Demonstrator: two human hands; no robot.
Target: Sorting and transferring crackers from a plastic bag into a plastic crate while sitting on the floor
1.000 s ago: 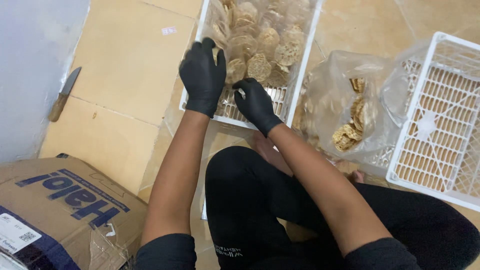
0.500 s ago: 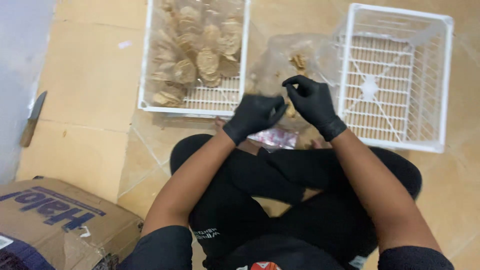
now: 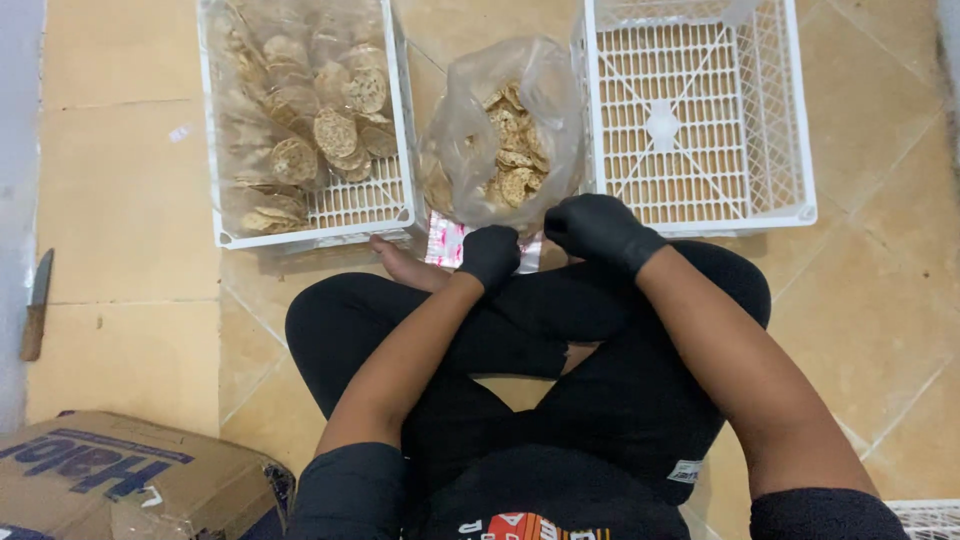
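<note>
Tiled floor [image 3: 130, 200], bag [image 3: 505, 140] base behind fingers [image 3: 490, 250]

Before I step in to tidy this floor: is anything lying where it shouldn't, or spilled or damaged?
One thing: a knife lies loose on the tiles by the left wall, apart from the work. Otherwise the crackers stay inside the clear bag and the left crate; nothing looks spilled.

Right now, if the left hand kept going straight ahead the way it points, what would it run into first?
Probably the clear plastic bag of round crackers, directly beyond the black-gloved left hand; the hand looks almost against the bag's base, though depth is unclear.
</note>
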